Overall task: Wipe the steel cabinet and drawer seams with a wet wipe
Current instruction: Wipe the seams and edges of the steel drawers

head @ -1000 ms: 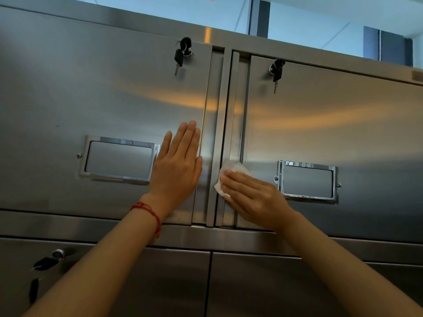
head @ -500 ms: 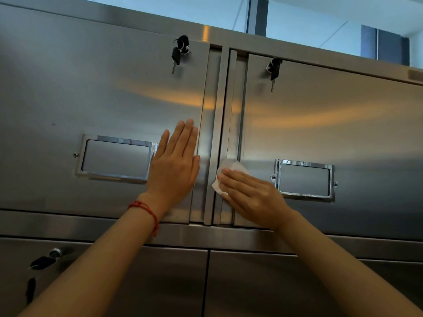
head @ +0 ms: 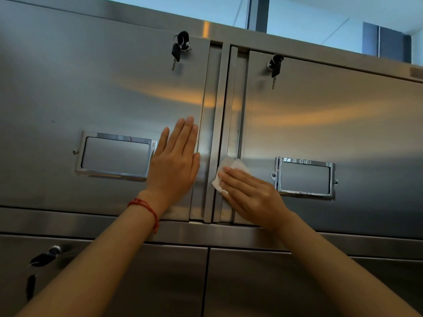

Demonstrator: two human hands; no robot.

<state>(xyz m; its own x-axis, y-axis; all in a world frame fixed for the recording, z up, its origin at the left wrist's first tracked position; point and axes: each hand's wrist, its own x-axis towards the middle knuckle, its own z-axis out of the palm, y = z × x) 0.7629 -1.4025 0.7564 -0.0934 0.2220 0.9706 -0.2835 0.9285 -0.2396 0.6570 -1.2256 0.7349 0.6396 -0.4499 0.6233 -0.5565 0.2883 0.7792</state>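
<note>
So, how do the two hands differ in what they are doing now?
The left hand lies flat and bare on the left drawer front, fingers pointing up; the right hand presses a white wet wipe on the seam beside the right drawer front, fingers pointing up and left. The left wrist wears a red string bracelet; the right wrist is bare. Both have straight fingers.

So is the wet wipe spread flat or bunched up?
Bunched. The wet wipe shows crumpled folds under the right hand's straight fingers, pressed at the seam.
</note>
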